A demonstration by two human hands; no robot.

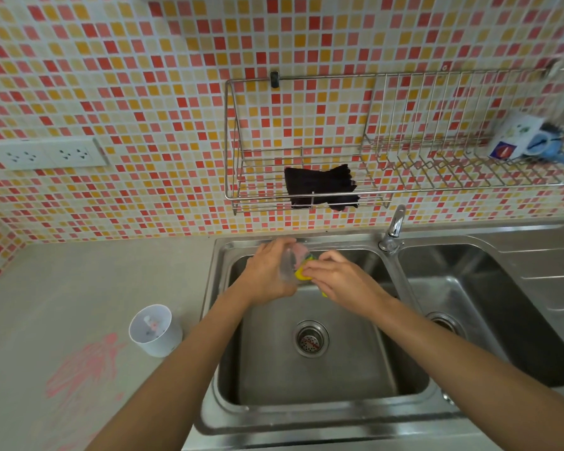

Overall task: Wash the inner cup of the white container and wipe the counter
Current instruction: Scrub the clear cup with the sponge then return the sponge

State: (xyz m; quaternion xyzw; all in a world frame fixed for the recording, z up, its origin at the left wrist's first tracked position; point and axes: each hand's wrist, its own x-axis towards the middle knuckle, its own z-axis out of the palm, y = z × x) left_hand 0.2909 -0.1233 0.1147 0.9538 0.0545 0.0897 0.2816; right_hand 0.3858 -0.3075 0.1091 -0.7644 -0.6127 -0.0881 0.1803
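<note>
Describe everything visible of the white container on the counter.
The white container is a round, open-topped cup that looks like plastic. It stands upright on the grey counter, just left of the sink. Pink and dark residue lies on its inner bottom. Only the counter touches it. A pink smear marks the surface close beside it.

A wall of small red, orange, yellow and white mosaic tiles (144,76) rose behind a pale grey counter (79,288). A white panel of 2 sockets (46,154) sat at left; a steel wire rack (437,189) hung above a stainless steel sink (306,428) with 2 basins and a chrome tap (394,226)
</note>
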